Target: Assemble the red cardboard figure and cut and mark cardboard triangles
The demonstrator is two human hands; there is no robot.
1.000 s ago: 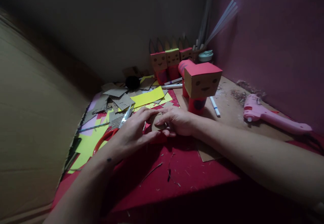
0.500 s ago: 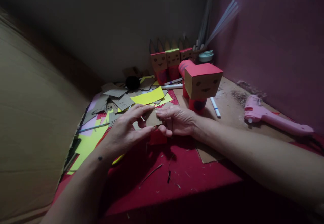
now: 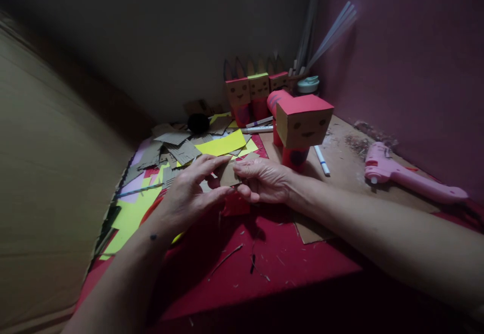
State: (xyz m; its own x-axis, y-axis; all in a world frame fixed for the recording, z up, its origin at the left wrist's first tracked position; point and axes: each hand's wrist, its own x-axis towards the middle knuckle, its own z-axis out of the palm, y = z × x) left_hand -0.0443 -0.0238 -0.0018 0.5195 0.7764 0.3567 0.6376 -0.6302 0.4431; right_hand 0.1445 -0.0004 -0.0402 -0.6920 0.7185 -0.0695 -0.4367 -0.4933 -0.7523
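A small piece of brown cardboard [image 3: 229,175] is held between both hands above the red tabletop [image 3: 280,263]. My left hand [image 3: 192,187] grips its left side, thumb at the lower edge and fingers behind. From the right, my right hand [image 3: 262,179] pinches it with the thumb on top; the other fingers curl underneath. Just below the hands a red paper piece [image 3: 236,205] shows in part. Behind my right hand stands a cardboard figure [image 3: 304,127] with a red top, a drawn face and a red tube body.
Cardboard and paper scraps [image 3: 181,147] heap at the left, with a yellow strip [image 3: 221,143] among them. Several eared figures [image 3: 239,92] stand at the back. A pink glue gun [image 3: 412,175] lies right, near a white marker [image 3: 321,160]. Glue sticks [image 3: 333,34] lean in the corner.
Both hands stay almost in place on the cardboard piece. The fingers of my right hand have shifted slightly, and my left forearm has moved a little to the right.
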